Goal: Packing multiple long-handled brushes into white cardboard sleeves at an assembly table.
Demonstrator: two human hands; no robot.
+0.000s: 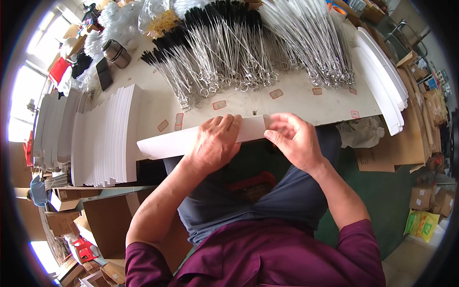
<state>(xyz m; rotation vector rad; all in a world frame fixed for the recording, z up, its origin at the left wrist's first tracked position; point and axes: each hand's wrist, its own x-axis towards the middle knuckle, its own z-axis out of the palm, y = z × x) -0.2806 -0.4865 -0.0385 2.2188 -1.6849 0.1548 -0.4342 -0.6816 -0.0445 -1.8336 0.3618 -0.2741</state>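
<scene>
A long, narrow white carton (167,144) lies crosswise at the table's near edge, in front of my lap. My left hand (217,141) is closed over its middle, with the fingers across the top. At the carton's right end is my right hand (300,143), its thumb and slightly blurred fingers apart and curved around the end; whether they touch it I cannot tell. Beyond the hands lie wire-handled brushes with ring ends: a bunch with black bristles (220,43) in the middle and a bunch with pale bristles (311,40) to its right.
White folded cartons (106,136) stand in rows at the left, and more white cartons (382,81) lie along the right edge. A metal flask (116,53) and a dark phone (103,74) rest at the back left. Cardboard boxes (112,225) sit below on the left.
</scene>
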